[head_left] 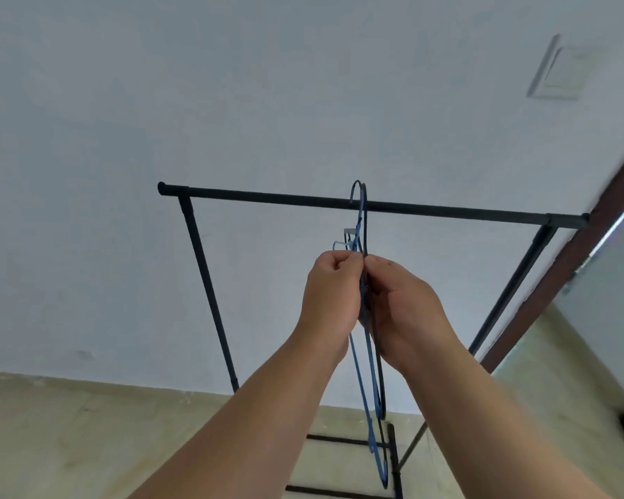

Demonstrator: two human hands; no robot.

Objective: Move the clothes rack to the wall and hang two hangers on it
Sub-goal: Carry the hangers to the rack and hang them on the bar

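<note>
The left hand [330,289] is curling its fingers shut on the blue hanger [370,401], pinching the wire just below its neck. The right hand [398,304] is closing likewise on the black hanger [382,376], thumb pressing it from the near side. The two hands are touching, knuckles meeting around the wires, and the hangers are lying almost flat against each other.

Both hooks are reaching over the rail [267,195] of the rack [209,293], near its middle; whether they are bearing on it yet I cannot tell. The rack is standing just beside the wall [123,138], so that part looks done.

To finish well, the hands should be drawing the hangers apart along the rail, checking that each hook is seated fully over the bar before letting go, and easing off slowly so the wires are not swinging or tangling.

No containers are showing here.
</note>
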